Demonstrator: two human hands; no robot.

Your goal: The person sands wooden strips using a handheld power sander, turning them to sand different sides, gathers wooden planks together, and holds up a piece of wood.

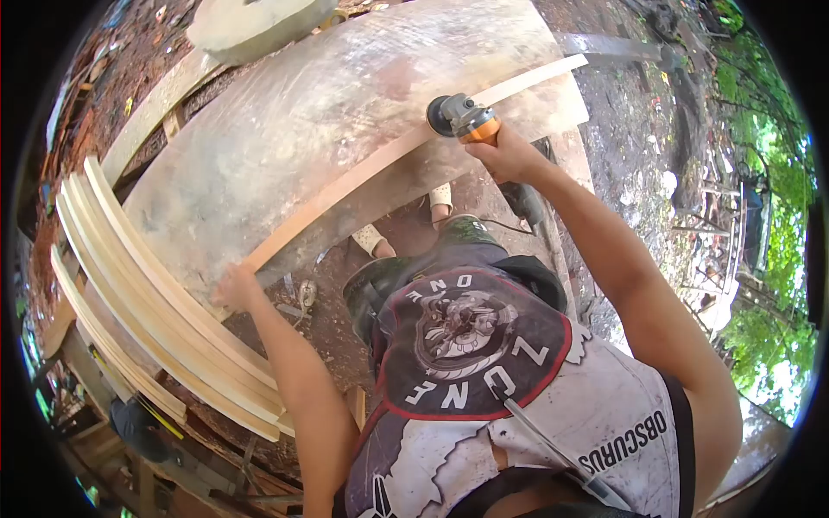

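Note:
A long, narrow wooden strip lies across a worn, dusty board. My right hand is wrapped round the orange and grey body of an angle grinder. The grinder's dark disc rests on or just over the strip, right of its middle. At the strip's near left end is my left hand, closed around that end, its fingers slightly blurred.
Several pale wooden strips are stacked at the left. A round, pale slab sits at the top. Below the board's edge are my feet and a small object on the ground. A dark cable hangs near the grinder.

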